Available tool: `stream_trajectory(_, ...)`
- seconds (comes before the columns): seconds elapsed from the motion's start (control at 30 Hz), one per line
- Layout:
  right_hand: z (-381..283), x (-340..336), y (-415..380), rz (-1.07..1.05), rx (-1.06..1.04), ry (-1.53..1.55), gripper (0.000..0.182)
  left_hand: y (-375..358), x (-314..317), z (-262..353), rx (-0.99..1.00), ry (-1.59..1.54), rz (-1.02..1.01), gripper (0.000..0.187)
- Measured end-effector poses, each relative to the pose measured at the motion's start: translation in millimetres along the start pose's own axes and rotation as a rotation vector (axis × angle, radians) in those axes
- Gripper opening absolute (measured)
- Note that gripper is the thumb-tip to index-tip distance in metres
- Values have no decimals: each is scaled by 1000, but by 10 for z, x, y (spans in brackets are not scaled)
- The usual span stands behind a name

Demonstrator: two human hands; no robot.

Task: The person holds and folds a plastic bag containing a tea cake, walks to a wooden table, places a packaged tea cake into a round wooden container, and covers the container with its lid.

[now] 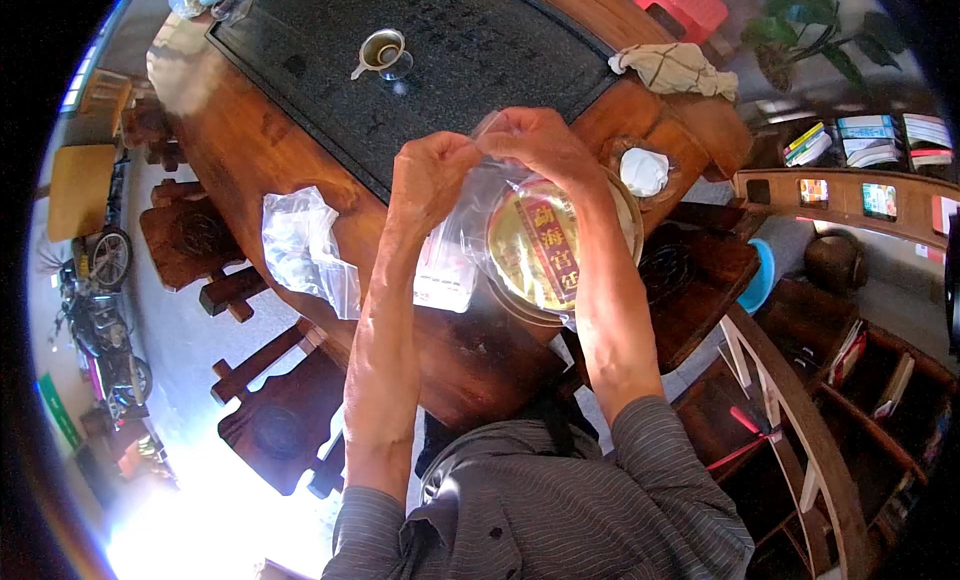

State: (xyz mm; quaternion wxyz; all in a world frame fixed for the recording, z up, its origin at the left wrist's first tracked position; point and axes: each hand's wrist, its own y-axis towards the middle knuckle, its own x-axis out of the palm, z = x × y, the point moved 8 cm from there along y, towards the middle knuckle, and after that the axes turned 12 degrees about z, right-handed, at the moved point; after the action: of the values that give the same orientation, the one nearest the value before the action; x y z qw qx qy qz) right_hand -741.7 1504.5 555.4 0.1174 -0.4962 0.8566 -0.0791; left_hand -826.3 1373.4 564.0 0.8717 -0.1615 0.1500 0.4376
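Observation:
Both hands meet near the middle of the view, above the near edge of the table. My left hand (436, 167) pinches one side of the top of a clear plastic bag (462, 220). Close beside it, my right hand (535, 145) has its fingers closed on the same bag top. Below the hands lies a round golden package (530, 245) with a red label strip, partly covered by my right forearm. A round tray rim (632, 220) shows around it. To its left is a white packet (443, 277) with small print, seen partly through the plastic.
A crumpled clear bag (305, 242) lies on the wooden table (240, 160) at left. On the dark stone tray (480, 55) stands a metal strainer (382, 52). A cloth (675, 70) and a white crumpled item (643, 172) are at right. Wooden stools (280, 430) surround the table.

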Motion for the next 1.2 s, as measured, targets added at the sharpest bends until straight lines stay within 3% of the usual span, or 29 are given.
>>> stream_trajectory(0.23, 143, 52, 80, 42, -106, 139, 15, -2, -12, -40, -51, -107, -40, 18)
stream_trajectory(0.37, 106, 12, 43, 58, -55, 89, 18, 11, 17, -54, -83, -202, -89, 16)
stream_trajectory(0.47, 104, 3, 60, 60, -76, 77, 19, 16, 9, -49, -85, -118, -109, 18)
stream_trajectory(0.67, 109, -8, 60, 135, -109, 89, 23, -16, -69, -42, -83, 119, 65, 20)
stream_trajectory(1.07, 162, -53, 73, 290, -120, 96, 28, -373, -283, 12, 18, 180, 169, 20)
stream_trajectory(1.2, 215, -51, 99, 285, -114, 80, 28, -553, -365, -96, -37, 147, 192, 18)
